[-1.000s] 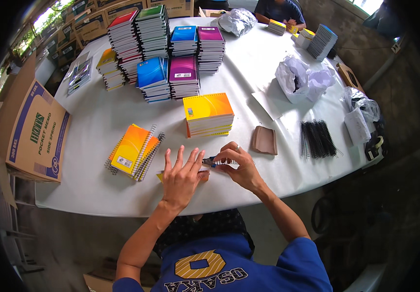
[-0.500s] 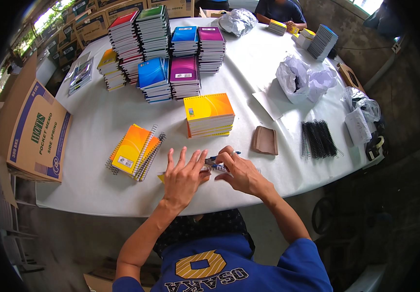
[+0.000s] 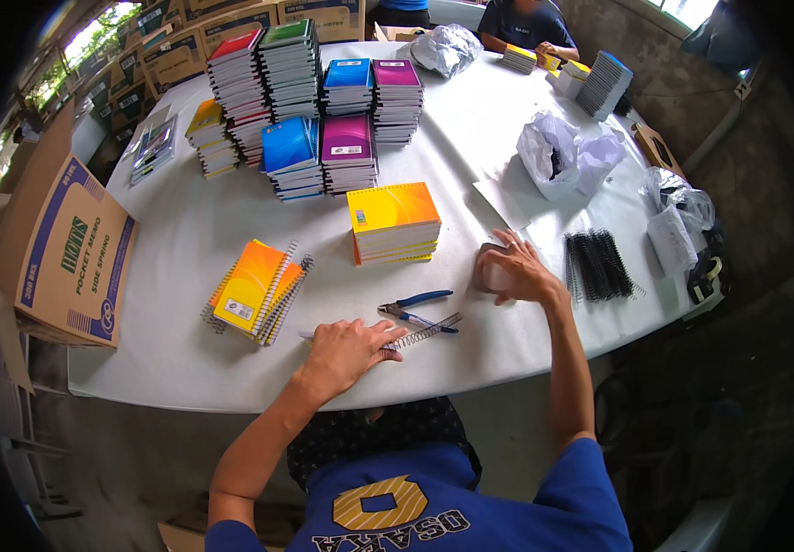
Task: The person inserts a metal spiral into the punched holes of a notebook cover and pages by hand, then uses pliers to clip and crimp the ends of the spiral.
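Near the table's front edge, my left hand (image 3: 346,354) is closed over a small notebook, mostly hidden beneath it. A wire spiral coil (image 3: 426,333) sticks out to the right from under my fingers. Just beyond the coil lie blue-handled pliers (image 3: 406,304), free of both hands. Farther right, my right hand (image 3: 524,267) spreads its fingers over a small brown block (image 3: 487,273), thumb on the near side; whether it grips the block is unclear. To the left lie several orange-yellow notebooks (image 3: 251,293) with loose coils. A yellow notebook stack (image 3: 395,221) stands beyond the pliers.
Black coils (image 3: 597,267) lie right of my right hand, with a white plastic bag (image 3: 549,156) beyond. Stacked coloured notebooks (image 3: 349,138) stand at the back. An open carton (image 3: 75,248) is at the left edge. Another person (image 3: 530,32) sits at the far side.
My right hand has let go of the pliers, now on the table, and moved right to the brown block. My left hand has closed from spread fingers over the notebook.
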Demonstrator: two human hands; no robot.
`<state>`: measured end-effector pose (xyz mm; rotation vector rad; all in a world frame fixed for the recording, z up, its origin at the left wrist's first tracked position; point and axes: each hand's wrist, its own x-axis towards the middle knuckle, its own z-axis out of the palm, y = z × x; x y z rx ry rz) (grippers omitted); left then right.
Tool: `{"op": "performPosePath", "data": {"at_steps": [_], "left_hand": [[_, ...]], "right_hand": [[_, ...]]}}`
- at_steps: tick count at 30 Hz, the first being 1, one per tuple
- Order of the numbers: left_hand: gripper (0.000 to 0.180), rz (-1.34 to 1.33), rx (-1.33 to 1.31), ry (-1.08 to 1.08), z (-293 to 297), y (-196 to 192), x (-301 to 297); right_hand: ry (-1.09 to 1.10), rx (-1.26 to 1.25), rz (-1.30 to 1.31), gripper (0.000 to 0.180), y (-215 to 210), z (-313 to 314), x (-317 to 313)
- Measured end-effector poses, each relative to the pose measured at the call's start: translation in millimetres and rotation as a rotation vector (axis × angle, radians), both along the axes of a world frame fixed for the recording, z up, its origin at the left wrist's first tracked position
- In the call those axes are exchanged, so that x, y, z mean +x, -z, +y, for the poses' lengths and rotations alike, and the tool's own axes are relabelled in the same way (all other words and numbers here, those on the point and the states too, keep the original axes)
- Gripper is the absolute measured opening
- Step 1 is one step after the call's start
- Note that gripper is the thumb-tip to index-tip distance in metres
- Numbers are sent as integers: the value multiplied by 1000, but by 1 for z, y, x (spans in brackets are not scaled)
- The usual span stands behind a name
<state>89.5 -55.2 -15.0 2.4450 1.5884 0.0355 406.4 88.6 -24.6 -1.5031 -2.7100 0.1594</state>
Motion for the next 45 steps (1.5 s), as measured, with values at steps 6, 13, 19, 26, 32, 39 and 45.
{"op": "performPosePath", "data": {"at_steps": [6, 13, 19, 26, 32, 39, 45], "left_hand": [[66, -139, 405, -21, -3, 14, -9], [87, -134, 418, -108, -1, 16, -24], [82, -153, 452, -95, -1, 22, -26], [82, -165, 439, -138, -4, 19, -26], [81, -88, 358, -176, -7, 8, -28], [77, -95, 480, -120, -7, 18, -42], [74, -133, 371, -173, -8, 20, -48]], "right_hand": [[-342, -653, 606, 63, -40, 9, -29], [-652, -941, 561, 45, -25, 4, -100], [-655, -1001, 640, 40, -24, 6, -107], [-649, -1048, 659, 45, -14, 8, -105], [-587, -1049, 644, 45, -27, -3, -120], [-674, -1061, 815, 47, -20, -4, -122], [-564, -916, 570, 45, -16, -3, -132]]}}
